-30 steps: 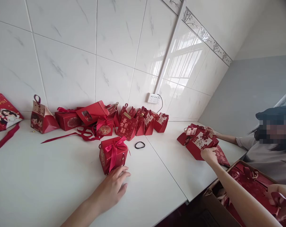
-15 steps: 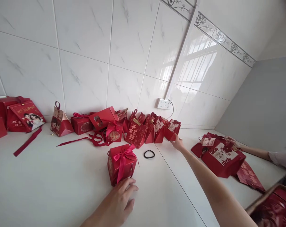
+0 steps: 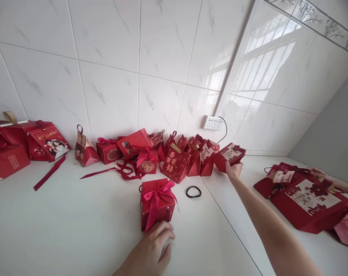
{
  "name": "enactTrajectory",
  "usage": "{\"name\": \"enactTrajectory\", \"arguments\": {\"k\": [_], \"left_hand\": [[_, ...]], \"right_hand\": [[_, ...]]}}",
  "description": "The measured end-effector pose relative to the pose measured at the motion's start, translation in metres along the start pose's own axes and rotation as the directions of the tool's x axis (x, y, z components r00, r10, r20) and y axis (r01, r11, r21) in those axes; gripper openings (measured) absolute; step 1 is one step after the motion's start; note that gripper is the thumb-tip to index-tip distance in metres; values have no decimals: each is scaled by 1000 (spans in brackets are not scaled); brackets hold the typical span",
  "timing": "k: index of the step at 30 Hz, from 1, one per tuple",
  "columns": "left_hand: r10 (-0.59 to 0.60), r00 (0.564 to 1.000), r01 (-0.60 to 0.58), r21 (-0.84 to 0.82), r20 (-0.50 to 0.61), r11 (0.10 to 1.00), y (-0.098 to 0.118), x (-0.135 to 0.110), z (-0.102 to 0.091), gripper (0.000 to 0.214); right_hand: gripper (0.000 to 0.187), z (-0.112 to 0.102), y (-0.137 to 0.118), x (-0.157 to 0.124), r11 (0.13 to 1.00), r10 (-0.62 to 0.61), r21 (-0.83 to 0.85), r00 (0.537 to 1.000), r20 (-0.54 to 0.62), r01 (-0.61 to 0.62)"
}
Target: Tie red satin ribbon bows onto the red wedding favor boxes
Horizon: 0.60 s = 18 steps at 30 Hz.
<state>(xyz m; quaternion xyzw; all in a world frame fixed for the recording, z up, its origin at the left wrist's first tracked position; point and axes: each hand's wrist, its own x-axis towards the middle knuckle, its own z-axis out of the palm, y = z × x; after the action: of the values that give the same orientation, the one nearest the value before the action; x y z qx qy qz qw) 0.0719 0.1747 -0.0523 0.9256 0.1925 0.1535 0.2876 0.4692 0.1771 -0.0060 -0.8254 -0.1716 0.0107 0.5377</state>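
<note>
A red gift box (image 3: 156, 209) tied with a bright pink ribbon bow stands on the white counter in front of me. My left hand (image 3: 155, 245) rests at its near side, fingers loosely bent and thumb apart, fingertips at the box's lower front. Stretched out to the far right end of the row, my right hand (image 3: 234, 170) grips a smaller red favor box (image 3: 230, 155) with a white printed panel. That box is tilted; whether its base still touches the counter I cannot tell.
Several red favor boxes (image 3: 175, 163) line the tiled wall. A black hair tie (image 3: 193, 191) and loose dark red ribbon (image 3: 124, 168) lie on the counter. A power strip (image 3: 213, 122) is on the wall. Another person's hand (image 3: 317, 172) is behind the large red bag (image 3: 312, 207) at right.
My right hand has tilted the small favor box at the row's end, which stood more upright before. My left hand stays by the bow-tied box. The view has turned slightly left.
</note>
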Motion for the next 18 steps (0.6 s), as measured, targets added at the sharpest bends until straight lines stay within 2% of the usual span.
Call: {"name": "enactTrajectory", "arguments": {"k": [3,5,8,10,11,13,15,16,18], "left_hand": [[22,999,-23,-18,-38,1000,-4,-1,2,23],[32,998,-33,-12,-56,999,-5,-1,4,22],[77,994,-76,24,-76,997,-7,-1,5,22],[116,990,-112,48,-81,993,-7,-2,5,24],[129,988,-125,56,-83,991,-7,-3,5,24],[140,987,-135,63,-85,989,-7,-4,4,25],[139,987,-134,65,-85,989,-7,-6,4,25],[138,987,-133,67,-86,989,-7,-6,4,25],[139,987,-132,77,-86,988,-8,-7,5,25]], "right_hand": [[41,-17,-19,-25,953,15,302,1000,18,-20],[39,-33,-34,-47,886,-14,463,995,101,-34],[40,-56,-53,-94,801,-53,587,964,261,-114],[34,-71,-62,-132,758,-68,620,920,385,-204],[30,-79,-65,-152,723,-67,631,881,468,-281],[22,-93,-70,-189,575,-84,624,720,688,-529],[25,-107,-75,-220,461,-153,570,572,806,-680],[28,-112,-78,-232,442,-187,546,522,832,-712],[34,-119,-84,-251,455,-225,517,468,854,-725]]}}
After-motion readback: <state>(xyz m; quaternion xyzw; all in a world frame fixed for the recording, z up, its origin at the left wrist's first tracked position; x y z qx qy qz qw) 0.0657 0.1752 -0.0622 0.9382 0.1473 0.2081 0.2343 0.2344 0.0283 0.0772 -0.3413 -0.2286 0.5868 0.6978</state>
